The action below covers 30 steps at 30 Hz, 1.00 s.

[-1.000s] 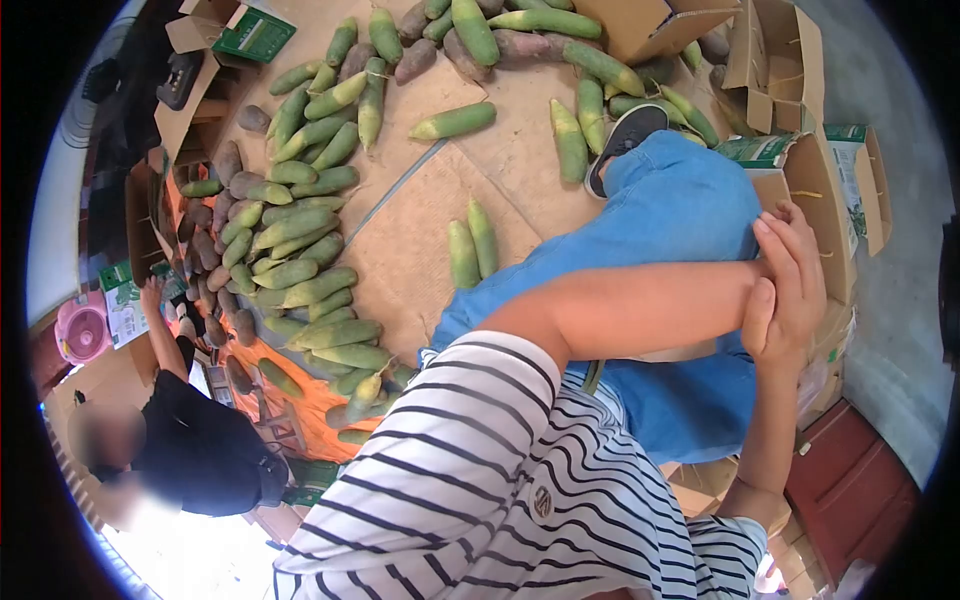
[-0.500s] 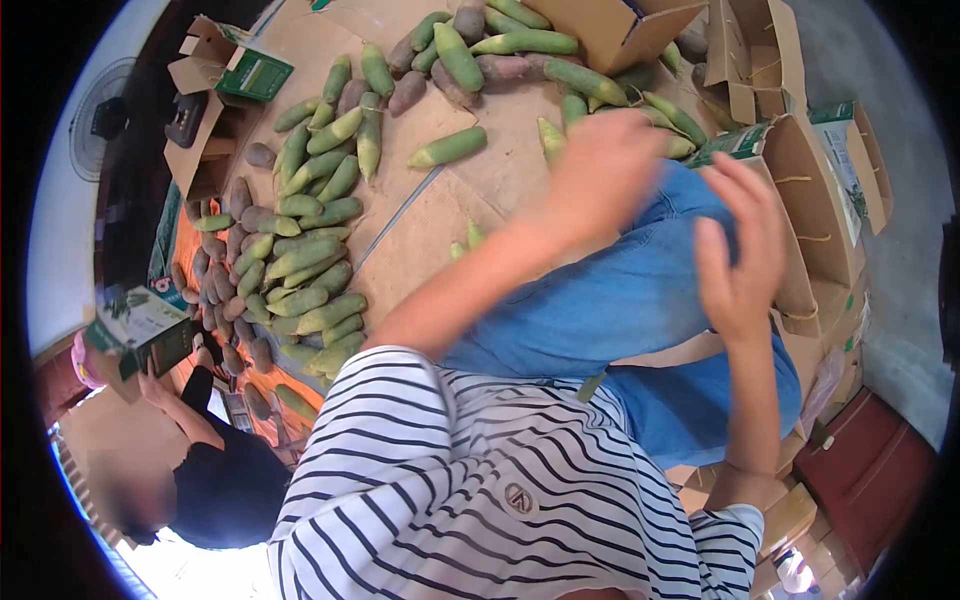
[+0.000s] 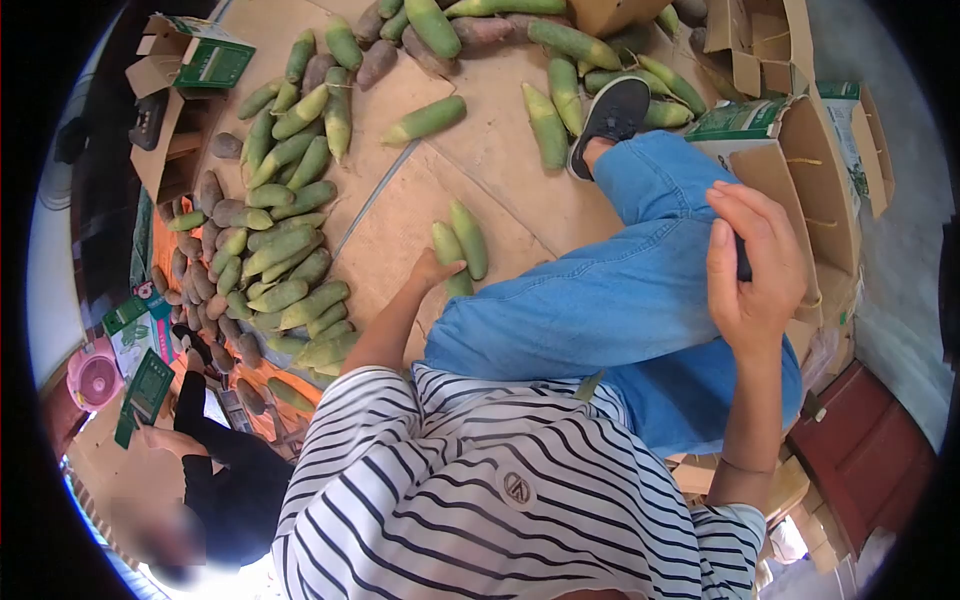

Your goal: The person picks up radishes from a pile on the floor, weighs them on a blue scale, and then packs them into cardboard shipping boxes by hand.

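My left hand point(image 3: 436, 268) reaches down to the cardboard-covered floor, its thumb and fingers around the lower part of a green radish point(image 3: 447, 243). A second green radish point(image 3: 468, 240) lies right beside it, touching. The lower end of the held radish is partly hidden by my blue trouser leg. My right hand point(image 3: 758, 265) is raised over my knee, near an open carton point(image 3: 825, 220). Its fingers and thumb curl around a small dark thing point(image 3: 743, 262), mostly hidden, that I cannot make out. A single green radish point(image 3: 425, 120) lies farther out on the cardboard.
A long heap of green radishes point(image 3: 285, 250) curves along the left, with brownish roots point(image 3: 205, 275) behind it. Two radishes point(image 3: 545, 125) lie by my shoe point(image 3: 612, 115). Open cartons point(image 3: 755, 45) stand at right. At left, another person point(image 3: 235, 470) holds a green box piece point(image 3: 150, 385).
My left hand has swung from above my knee down to the left, onto a radish. My right hand's spread fingers have curled. The other person's box has moved lower.
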### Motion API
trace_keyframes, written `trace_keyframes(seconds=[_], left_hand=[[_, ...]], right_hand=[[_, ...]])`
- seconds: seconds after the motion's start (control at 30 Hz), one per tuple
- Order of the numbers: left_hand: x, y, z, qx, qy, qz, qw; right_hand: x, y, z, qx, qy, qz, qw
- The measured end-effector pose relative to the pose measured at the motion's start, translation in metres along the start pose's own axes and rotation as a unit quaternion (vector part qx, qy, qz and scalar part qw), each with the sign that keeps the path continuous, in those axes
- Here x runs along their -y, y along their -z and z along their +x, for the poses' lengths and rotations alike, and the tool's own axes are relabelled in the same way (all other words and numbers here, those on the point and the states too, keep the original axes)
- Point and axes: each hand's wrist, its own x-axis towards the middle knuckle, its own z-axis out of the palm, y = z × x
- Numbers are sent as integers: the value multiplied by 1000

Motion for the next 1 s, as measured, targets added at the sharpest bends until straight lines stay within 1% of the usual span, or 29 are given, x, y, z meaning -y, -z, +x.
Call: trace_keyframes(seconds=[0.1, 0.2, 0.3, 0.4, 0.5, 0.57, 0.63, 0.7, 0.77, 0.83, 0.9, 0.97, 1.0], left_hand=[[-20, -14, -8, -31, 11, -55, 998], [-9, -31, 4, -101, 3, -21, 995], [-7, -25, 13, -90, -15, 15, 996], [-36, -3, 14, -100, -45, 24, 994], [-63, 21, 27, -77, -126, -63, 987], [-80, 30, 29, -69, -159, -72, 982], [-105, 29, 30, -35, -216, -84, 972], [-140, 28, 13, -39, -257, -110, 959], [-185, 33, -11, -57, -267, -91, 958], [-241, 42, -43, -46, -294, -125, 946], [-277, 44, -54, -77, -349, -203, 912], [-330, 50, -89, -119, -390, -227, 884], [-351, 50, -101, -136, -415, -261, 861]], right_hand=[[-3, 3, -3, 9, -26, -3, 1000], [-5, 5, -6, 15, -33, -6, 999], [-9, 6, -8, 19, -31, -10, 999], [-12, 9, -11, 16, -29, -8, 999], [-16, 9, -13, 4, -28, 8, 1000], [-18, 9, -16, -1, -27, 22, 999], [-23, 16, -21, -3, -33, 9, 999], [-33, 21, -30, -34, -9, 66, 997], [-47, 35, -38, -86, -22, 121, 989], [-82, 50, -48, -102, -73, 4, 992], [-124, 62, -69, -111, -186, -112, 970], [-179, 61, -110, -31, -223, -267, 937], [-190, 68, -114, 104, -311, -255, 910]])
